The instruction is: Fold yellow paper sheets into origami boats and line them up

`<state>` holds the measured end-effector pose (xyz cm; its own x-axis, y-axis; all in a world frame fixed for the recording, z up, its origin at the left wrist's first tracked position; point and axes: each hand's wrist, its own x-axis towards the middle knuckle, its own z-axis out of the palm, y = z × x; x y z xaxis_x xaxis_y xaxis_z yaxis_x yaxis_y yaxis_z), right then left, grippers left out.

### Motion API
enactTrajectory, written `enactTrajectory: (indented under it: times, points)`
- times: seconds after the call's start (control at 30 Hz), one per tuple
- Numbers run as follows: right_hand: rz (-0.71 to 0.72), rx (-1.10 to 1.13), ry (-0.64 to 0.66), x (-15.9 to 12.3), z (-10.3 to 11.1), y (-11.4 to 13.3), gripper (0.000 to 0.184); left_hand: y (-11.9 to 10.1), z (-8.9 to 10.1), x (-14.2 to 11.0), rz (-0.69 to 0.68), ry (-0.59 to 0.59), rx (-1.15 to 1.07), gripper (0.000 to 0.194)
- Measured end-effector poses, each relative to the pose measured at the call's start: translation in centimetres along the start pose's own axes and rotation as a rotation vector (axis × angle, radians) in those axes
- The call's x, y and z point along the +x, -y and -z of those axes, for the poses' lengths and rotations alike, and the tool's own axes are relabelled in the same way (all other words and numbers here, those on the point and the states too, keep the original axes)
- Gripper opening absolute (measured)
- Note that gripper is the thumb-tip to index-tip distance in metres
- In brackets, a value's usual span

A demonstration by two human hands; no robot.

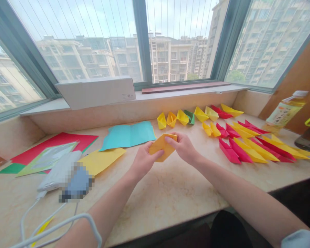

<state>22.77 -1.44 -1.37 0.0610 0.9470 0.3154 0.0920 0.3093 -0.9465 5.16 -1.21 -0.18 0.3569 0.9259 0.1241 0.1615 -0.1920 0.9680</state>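
Observation:
Between my two hands is a folded piece of yellow-orange paper (pixel 162 147), held up a little above the stone counter. My left hand (pixel 144 156) grips its left side, thumb lying across the front. On the upper right corner my right hand (pixel 182 146) has its thumb pressed on the face of the paper. The fingers behind the paper are hidden. Beyond my hands stands a row of folded paper boats (pixel 182 117) in yellow, orange and green. More red and yellow paper boats (pixel 248 150) lie in rows to the right.
A blue paper sheet (pixel 129 135), a yellow sheet (pixel 103 161) and red paper (pixel 59 144) lie left. Near them are a white power bank (pixel 57 172) with cables and a blurred-out item (pixel 79 182). A white box (pixel 96 92) leans by the window; a drink bottle (pixel 284 113) stands right.

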Motion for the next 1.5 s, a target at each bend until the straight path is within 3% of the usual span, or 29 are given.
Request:
enactTrajectory:
  times: [0.17,0.37,0.47,0.6,0.67,0.77,0.87,0.97,1.17,1.23,1.3,1.4,1.5]
  points:
    - [-0.041,0.035,0.044,0.4,0.8,0.2,0.025,0.5,0.7,0.5,-0.003,-0.089,-0.025,0.037]
    - [-0.048,-0.07,0.299,0.6,1.5,0.5,0.03,0.5,1.0,0.6,-0.074,-0.117,0.118,0.027]
    - [0.026,-0.119,0.202,0.8,1.5,0.2,0.029,0.5,1.2,0.7,-0.001,-0.112,0.035,0.035]
    - [0.242,-0.277,-0.172,0.8,1.5,-0.3,0.025,0.4,1.3,0.8,0.189,-0.214,-0.134,0.055]
    - [0.426,-0.363,-0.225,0.6,1.5,-0.5,0.022,0.5,1.1,0.7,0.246,-0.152,-0.232,0.047]
    - [0.686,-0.519,-0.04,0.1,1.3,-0.8,0.019,0.6,0.2,0.4,0.214,0.101,-0.48,0.037]
    - [0.851,-0.658,0.146,0.0,1.0,-1.0,0.025,0.7,-0.4,0.0,0.076,0.12,-0.704,0.027]
    - [0.906,-0.74,0.17,0.0,1.1,-1.0,0.033,0.9,-0.6,-0.1,0.014,0.103,-0.829,0.025]
    - [0.831,-0.881,0.291,-0.7,0.9,0.1,0.052,1.5,-0.6,0.5,-0.013,-0.084,-0.797,0.032]
    - [0.771,-0.877,0.32,-1.0,0.5,0.2,0.049,1.8,-0.7,0.6,-0.005,-0.105,-0.747,0.034]
    - [0.693,-0.777,0.255,-1.0,0.1,0.0,0.038,2.0,-0.8,0.6,-0.002,-0.084,-0.708,0.037]
    - [0.514,-0.529,0.053,-0.8,-0.4,-0.8,0.025,2.0,-1.2,0.3,0.002,-0.003,-0.651,0.042]
    - [0.321,-0.342,-0.055,-0.5,-0.7,-1.1,0.033,2.0,-1.7,-0.1,0.0,0.079,-0.574,0.044]
